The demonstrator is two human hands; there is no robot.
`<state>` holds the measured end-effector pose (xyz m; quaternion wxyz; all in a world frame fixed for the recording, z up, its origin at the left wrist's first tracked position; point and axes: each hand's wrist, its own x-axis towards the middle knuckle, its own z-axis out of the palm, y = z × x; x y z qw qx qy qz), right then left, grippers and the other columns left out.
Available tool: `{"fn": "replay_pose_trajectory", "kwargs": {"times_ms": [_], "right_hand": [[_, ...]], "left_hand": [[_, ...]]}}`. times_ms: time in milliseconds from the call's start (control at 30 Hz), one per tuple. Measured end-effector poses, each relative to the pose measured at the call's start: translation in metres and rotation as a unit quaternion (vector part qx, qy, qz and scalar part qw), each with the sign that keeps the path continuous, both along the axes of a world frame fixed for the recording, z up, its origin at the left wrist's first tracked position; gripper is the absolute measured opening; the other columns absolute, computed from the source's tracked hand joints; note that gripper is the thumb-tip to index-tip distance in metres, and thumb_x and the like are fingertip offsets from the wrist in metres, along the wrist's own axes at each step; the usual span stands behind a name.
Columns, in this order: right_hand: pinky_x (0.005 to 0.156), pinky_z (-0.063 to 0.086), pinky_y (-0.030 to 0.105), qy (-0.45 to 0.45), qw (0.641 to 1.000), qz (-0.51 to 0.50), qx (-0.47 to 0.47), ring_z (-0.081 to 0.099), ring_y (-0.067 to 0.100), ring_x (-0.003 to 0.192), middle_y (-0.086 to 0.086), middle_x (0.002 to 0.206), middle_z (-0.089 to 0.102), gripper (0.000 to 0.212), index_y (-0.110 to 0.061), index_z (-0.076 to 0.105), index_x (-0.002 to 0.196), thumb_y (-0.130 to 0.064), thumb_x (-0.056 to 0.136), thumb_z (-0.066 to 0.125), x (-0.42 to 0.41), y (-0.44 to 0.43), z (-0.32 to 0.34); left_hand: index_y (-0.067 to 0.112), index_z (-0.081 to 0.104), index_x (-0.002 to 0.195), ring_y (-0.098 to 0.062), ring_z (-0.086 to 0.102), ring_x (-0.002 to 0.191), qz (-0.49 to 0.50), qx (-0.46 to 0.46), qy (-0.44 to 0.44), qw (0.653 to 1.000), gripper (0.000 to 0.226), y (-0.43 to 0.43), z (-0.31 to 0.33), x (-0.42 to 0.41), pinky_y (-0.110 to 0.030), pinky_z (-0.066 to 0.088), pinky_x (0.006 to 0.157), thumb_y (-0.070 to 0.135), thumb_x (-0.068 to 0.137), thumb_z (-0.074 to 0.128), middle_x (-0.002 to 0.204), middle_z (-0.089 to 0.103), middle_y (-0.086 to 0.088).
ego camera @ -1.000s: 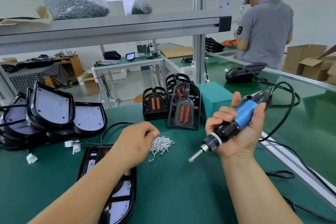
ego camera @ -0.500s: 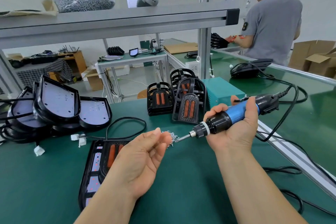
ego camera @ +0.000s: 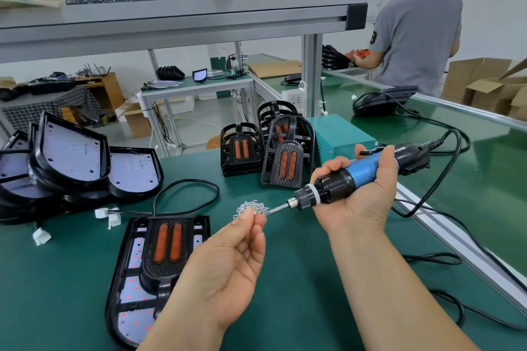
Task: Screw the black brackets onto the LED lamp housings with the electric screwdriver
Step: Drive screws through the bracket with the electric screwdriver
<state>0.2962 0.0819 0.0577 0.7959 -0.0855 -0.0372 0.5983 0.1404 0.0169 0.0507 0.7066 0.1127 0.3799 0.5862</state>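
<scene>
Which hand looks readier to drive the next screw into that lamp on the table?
The right hand, probably: it grips the electric screwdriver, bit pointing at the left hand, which pinches what looks like a screw at the tip and could steady the lamp housing.

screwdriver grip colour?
Blue mid-body on the electric screwdriver, black at both ends; head view.

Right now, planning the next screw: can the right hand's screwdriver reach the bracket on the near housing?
Probably yes: the right hand grips the electric screwdriver; only the left hand, pinching a screw at its bit, lies between it and the black bracket.
</scene>
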Motion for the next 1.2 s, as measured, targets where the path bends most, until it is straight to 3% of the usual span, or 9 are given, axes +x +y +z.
{"fn": "replay_pose_trajectory", "kwargs": {"times_ms": [867, 1067, 1200], "right_hand": [[0.055, 0.046, 0.023, -0.077, 0.996, -0.032, 0.034, 0.052, 0.016, 0.05, 0.0, 0.063, 0.052, 0.028, -0.028, 0.06, 0.088, -0.056, 0.086, 0.062, -0.005, -0.006, 0.005], [0.061, 0.046, 0.025, -0.105, 0.99, -0.041, 0.08, 0.048, 0.017, 0.059, 0.002, 0.069, 0.047, 0.025, -0.027, 0.061, 0.085, -0.052, 0.088, 0.062, -0.008, -0.011, 0.01], [0.059, 0.051, 0.026, -0.161, 0.978, -0.063, 0.115, 0.055, 0.014, 0.052, 0.0, 0.057, 0.054, 0.026, -0.022, 0.055, 0.096, -0.048, 0.091, 0.055, -0.009, -0.012, 0.012]], "left_hand": [[0.004, 0.068, 0.08, -0.006, 0.06, 0.045, -0.01, 0.005, 0.117, 0.993, 0.025, -0.003, -0.005, 0.004, -0.017, 0.049, 0.04, 0.017, 0.06, 0.075, 0.061, 0.068, -0.006], [0.003, 0.066, 0.081, -0.005, 0.06, 0.046, -0.008, 0.013, 0.124, 0.992, 0.008, 0.002, -0.009, 0.003, -0.017, 0.05, 0.041, 0.009, 0.081, 0.071, 0.061, 0.068, -0.006], [0.002, 0.066, 0.079, -0.004, 0.06, 0.046, -0.002, 0.011, 0.123, 0.992, 0.008, 0.004, -0.012, 0.003, -0.016, 0.05, 0.042, 0.008, 0.084, 0.069, 0.062, 0.069, -0.006]]}}
